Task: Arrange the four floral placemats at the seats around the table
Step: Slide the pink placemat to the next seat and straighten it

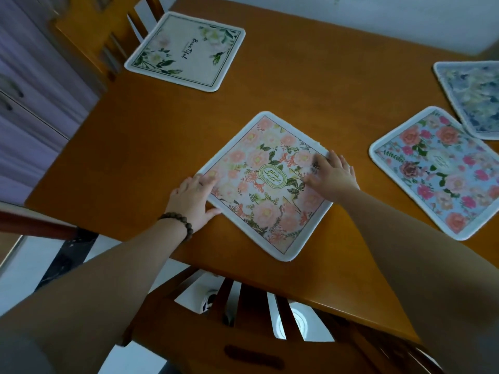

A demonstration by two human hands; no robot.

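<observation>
A peach floral placemat [266, 168] lies flat on the wooden table [310, 85] near the front edge. My left hand [193, 198] presses on its left corner, fingers spread, thumb at the mat's edge. Flat on the mat's right corner rests my right hand [330, 171]. A white placemat with green leaves [186, 49] lies at the far left corner. To the right lies a blue placemat with pink roses [442, 171], and a dark blue floral placemat [475, 95] beyond it overlaps it slightly and runs out of frame.
A wooden chair back [243, 319] stands just below the table's front edge, under my arms. Another chair [113, 28] stands at the far left corner. Lilac drawers [29, 103] line the left side. A beaded bracelet sits on my left wrist.
</observation>
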